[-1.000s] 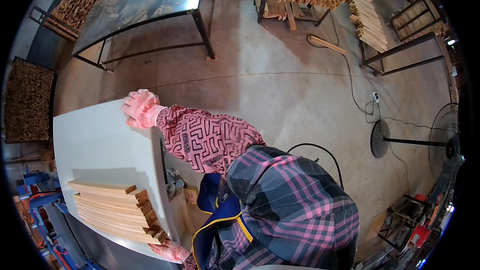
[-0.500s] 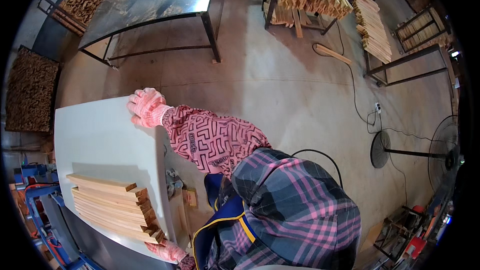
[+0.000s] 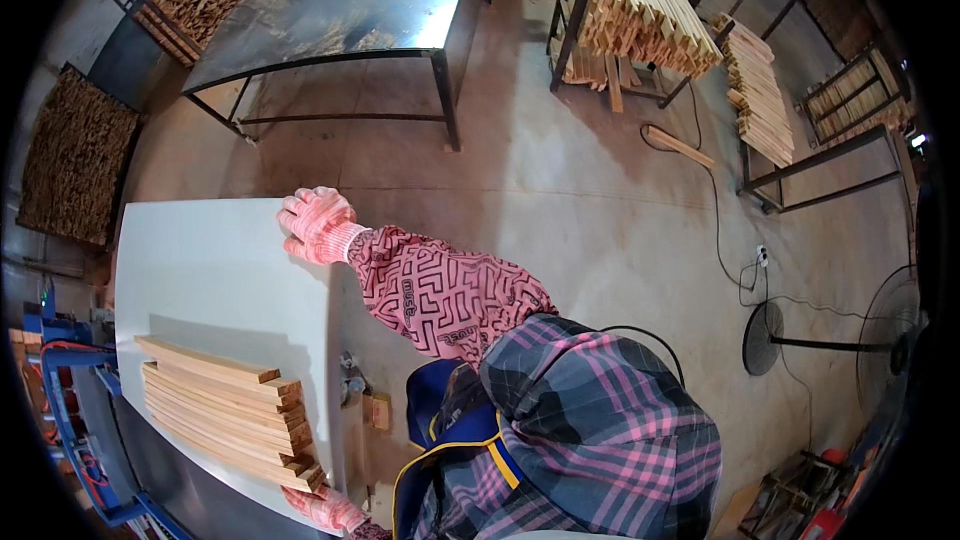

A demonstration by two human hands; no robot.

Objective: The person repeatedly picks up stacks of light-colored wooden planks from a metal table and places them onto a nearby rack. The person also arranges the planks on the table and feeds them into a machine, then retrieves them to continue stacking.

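Observation:
My right hand (image 3: 318,225), in a pink-and-white knit glove, rests on the far right corner of a smooth pale-grey tabletop (image 3: 220,260). Its fingers lie over the surface with nothing visible in them. A stack of light wooden strips (image 3: 225,410) lies on the near part of the same top, side by side, their right ends slightly staggered. Against the lower right end of that stack is my left hand (image 3: 325,508), gloved alike, its fingers stretched out along the nearest strip. The stack partly hides those fingertips.
Blue machine framing (image 3: 75,430) stands left of the tabletop. Beyond is a dark metal table (image 3: 340,25). Racks hold stacked wooden strips (image 3: 645,15) at the back. A cable (image 3: 718,210) crosses the floor toward a standing fan (image 3: 763,338) on the right.
The whole view has shifted, so most things appear a little farther right and lower. Both hands keep their places by the tabletop corner and the strips.

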